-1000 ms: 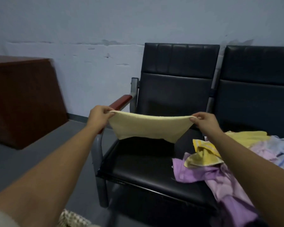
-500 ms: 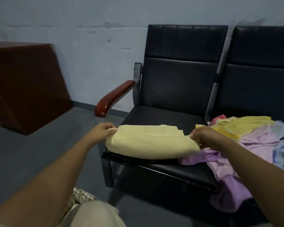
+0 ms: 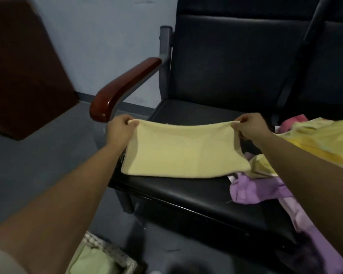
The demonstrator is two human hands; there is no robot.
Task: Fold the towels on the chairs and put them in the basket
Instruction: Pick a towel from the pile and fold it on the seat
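- pale yellow towel (image 3: 184,153): centre of view, looks folded over once. Its lower edge lies on the front of the black chair seat (image 3: 186,188), its top edge is lifted and pulled taut.
- left hand (image 3: 120,128): fingers curled, pinching the towel's top corner at the 9 o'clock end.
- right hand (image 3: 249,128): same pinch on the top corner at the 3 o'clock end.
- Step: mid-fold on this one towel, not yet in the basket.
- Next move, my guess: lay the held edge over for another fold, or bring the two corners together. Keep the edges lined up, then carry it down to 7 o'clock.
- basket (image 3: 115,254): woven, on the floor at 7 o'clock, cut off by the frame. There is light green cloth (image 3: 87,260) inside.
- unfolded pile (image 3: 251,191): purple, yellow and pink towels at 3–4 o'clock on the seats, just beside the towel's right end.
- red-brown armrest (image 3: 125,88) at 10 o'clock, just beyond the left hand.
- brown panel (image 3: 24,66) well apart, far left by the wall.
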